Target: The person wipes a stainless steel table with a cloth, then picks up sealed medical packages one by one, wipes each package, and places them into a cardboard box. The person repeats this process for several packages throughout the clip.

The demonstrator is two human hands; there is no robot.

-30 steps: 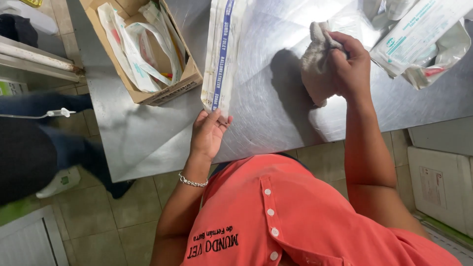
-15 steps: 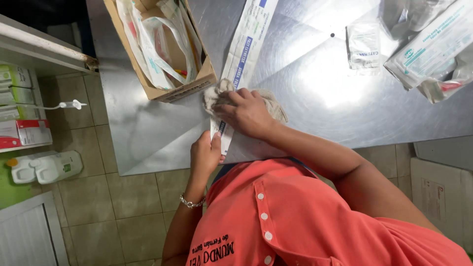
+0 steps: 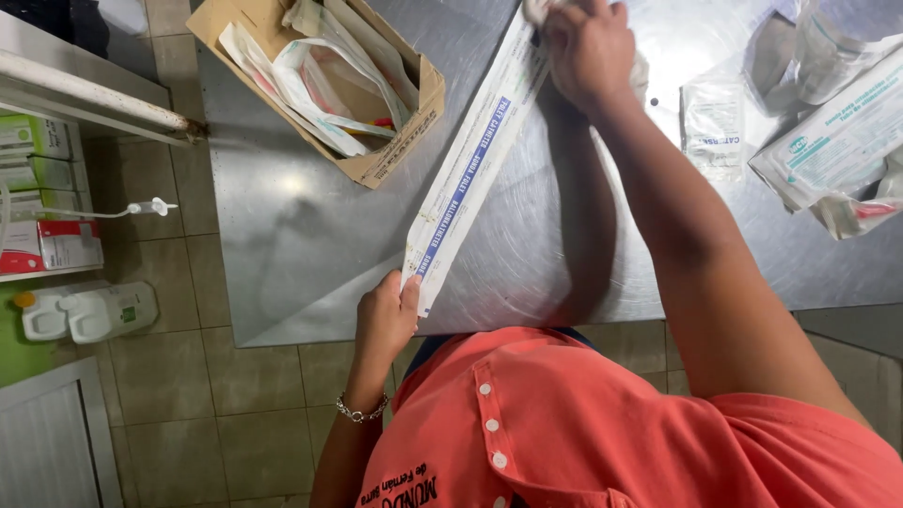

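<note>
Brushed, glossy steel table (image 3: pixel 310 245); matt brown cardboard box (image 3: pixel 400 141); smooth paper-and-plastic pouch (image 3: pixel 470 169); crinkled cloth (image 3: pixel 640 71).

The left hand (image 3: pixel 384 318) is bent close to the body, fingers pinched; the right hand (image 3: pixel 588 47) is stretched far from the body, fingers curled.

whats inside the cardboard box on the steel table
The cardboard box is open and holds a loose pile of flat clear and white pouches, with a bit of red showing. Anything beneath the pile is covered.
</note>
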